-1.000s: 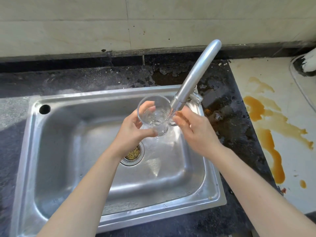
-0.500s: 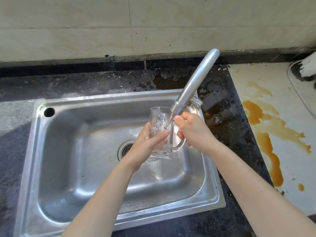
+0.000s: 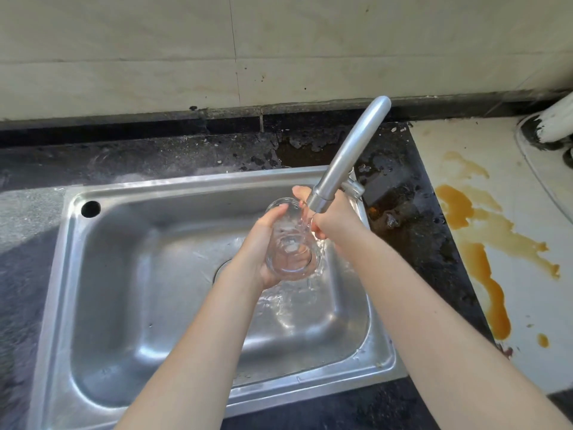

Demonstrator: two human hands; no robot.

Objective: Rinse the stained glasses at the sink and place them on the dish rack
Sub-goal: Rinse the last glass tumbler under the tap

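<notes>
The clear glass (image 3: 291, 243) is tipped on its side above the steel sink (image 3: 130, 274), thick base toward the near side, mouth toward the far side, with water (image 3: 305, 218) running over its right wall.

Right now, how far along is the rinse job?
Done: nothing visibly racked; no dish rack or other glasses in view. In hand: left hand and right hand hold one glass under the running faucet over the sink. Left: finish rinsing, rack it.
</notes>
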